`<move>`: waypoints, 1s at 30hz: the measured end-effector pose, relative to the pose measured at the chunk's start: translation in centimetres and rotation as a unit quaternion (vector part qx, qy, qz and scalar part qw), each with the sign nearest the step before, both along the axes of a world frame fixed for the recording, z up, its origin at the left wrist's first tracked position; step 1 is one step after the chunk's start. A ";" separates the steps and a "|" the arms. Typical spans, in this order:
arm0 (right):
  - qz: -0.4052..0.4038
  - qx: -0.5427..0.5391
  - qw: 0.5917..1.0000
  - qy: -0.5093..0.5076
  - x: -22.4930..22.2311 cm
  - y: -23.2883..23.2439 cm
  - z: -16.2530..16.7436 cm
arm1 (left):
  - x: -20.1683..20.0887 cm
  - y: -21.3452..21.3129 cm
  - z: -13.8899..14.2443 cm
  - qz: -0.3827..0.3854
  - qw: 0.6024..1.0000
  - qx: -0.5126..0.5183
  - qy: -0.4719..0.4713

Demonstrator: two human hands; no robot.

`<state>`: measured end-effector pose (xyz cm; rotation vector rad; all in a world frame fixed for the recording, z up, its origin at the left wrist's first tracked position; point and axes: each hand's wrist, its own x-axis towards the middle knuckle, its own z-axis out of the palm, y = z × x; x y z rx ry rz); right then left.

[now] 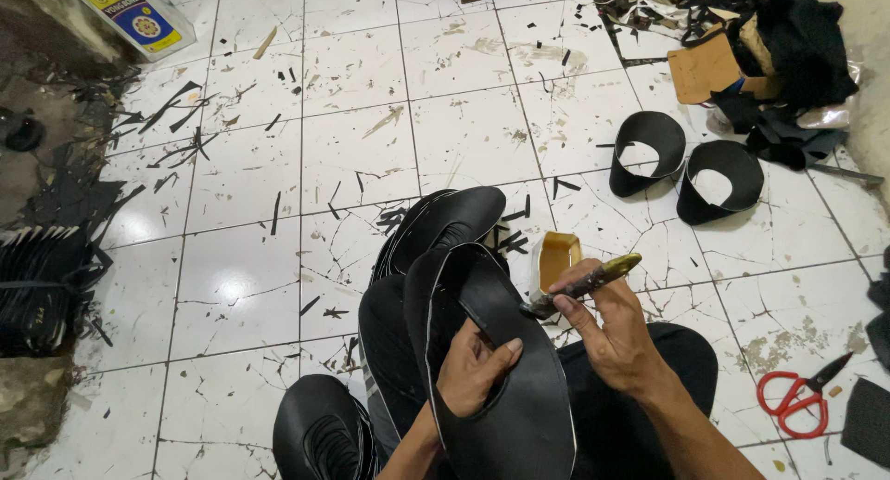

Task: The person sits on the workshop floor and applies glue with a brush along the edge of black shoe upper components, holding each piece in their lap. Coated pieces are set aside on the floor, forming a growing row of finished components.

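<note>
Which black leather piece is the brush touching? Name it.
The large curved piece held up by the left hand; the brush meets its edge, unlike the stacked ones.

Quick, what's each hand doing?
Left hand: closed, holding the black piece.
Right hand: closed, holding the brush.

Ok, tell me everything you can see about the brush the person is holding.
The brush is small, with a yellowish, glue-stained handle and a dark bristle end. The right hand grips it around the middle, handle pointing up and to the right. It lies tilted, its bristle tip down-left against the edge of the black leather piece that the left hand supports from below. Just behind it on the tiled floor stands an open container of amber glue.
</note>
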<state>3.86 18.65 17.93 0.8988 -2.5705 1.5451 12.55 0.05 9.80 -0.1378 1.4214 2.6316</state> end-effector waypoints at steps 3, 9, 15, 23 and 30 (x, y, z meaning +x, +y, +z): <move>0.002 0.027 1.000 -0.003 0.6 0.5 -0.2 | -0.5 -0.5 -0.4 0.036 0.999 -0.004 0.004; 0.032 0.046 0.998 0.012 1.8 2.3 -0.5 | -0.9 -2.3 0.7 0.105 0.994 0.012 0.029; -0.016 -0.032 0.996 0.081 1.6 2.9 -0.6 | -0.4 -2.7 1.6 0.015 0.998 -0.055 -0.006; 0.025 -0.029 0.990 0.135 1.8 1.1 -0.8 | -0.4 -2.7 0.9 0.096 0.993 -0.065 -0.017; 0.042 -0.007 0.972 0.230 1.0 0.8 0.2 | -0.8 -1.9 0.9 0.094 0.995 -0.034 -0.008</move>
